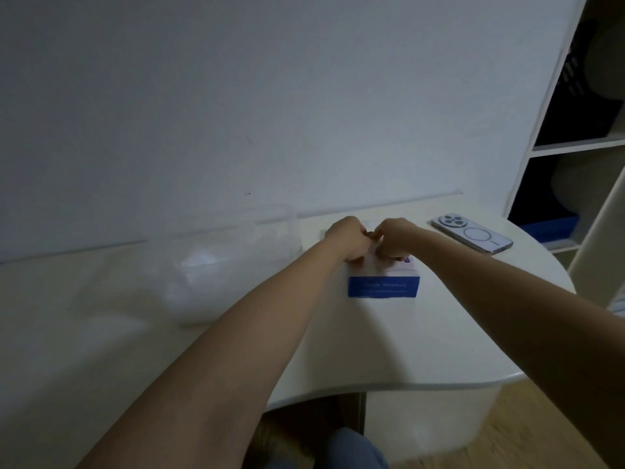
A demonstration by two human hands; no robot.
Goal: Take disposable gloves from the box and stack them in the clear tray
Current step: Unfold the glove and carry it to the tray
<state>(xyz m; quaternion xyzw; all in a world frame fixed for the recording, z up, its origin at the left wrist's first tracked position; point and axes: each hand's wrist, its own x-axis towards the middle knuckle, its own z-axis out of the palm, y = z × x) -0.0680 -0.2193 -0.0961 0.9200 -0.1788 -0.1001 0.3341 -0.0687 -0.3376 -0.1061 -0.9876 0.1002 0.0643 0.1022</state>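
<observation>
On the white tabletop [439, 333], the left grip [348, 240] and right grip [394, 238] meet knuckle to knuckle atop the blue-and-white box [382, 287], fingers curled. Whether they pinch anything is unclear. The clear tray [284, 231] stands left of the box, and a phone [471, 235] lies to its right.

the table [456, 333] is smooth and glossy, the tray [233, 238] clear plastic (faintly hazy), the box [382, 289] matt cardboard.

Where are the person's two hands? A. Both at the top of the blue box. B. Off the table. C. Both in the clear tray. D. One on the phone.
A: the left hand and right hand meet on top of the blue box; clear tray and phone lie untouched beside it.
</observation>
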